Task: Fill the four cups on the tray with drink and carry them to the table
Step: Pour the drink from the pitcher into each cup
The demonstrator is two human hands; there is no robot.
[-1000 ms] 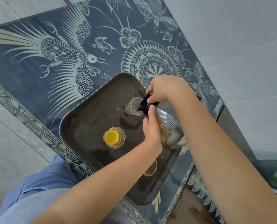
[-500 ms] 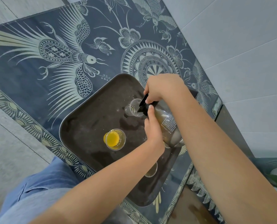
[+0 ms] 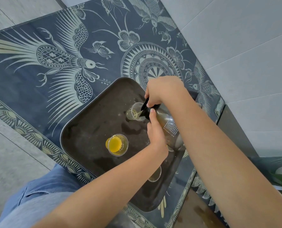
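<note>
Reaching in from the near edge over a blue denim leg [image 3: 38, 195], both bare forearms cross the dark tray [image 3: 87, 129], which lies on the blue patterned bench [image 3: 38, 71]. Nearest, a clear cup [image 3: 155, 176] with a little amber drink stands on the tray, half hidden beneath the left forearm. Just beyond it and to the left, a second cup [image 3: 117, 144] holds orange drink and stands apart from both hands. The left hand [image 3: 155, 134] wraps the side of a glass bottle [image 3: 169, 127], thumb pointing up toward its neck. The bottle is tilted, with its black spout over a third cup [image 3: 135, 111]. A thin pale stream runs into that cup, and a little liquid lies at its bottom. Farthest, the right hand [image 3: 163, 91] curls tight round the bottle's black top, just above the third cup.
</note>
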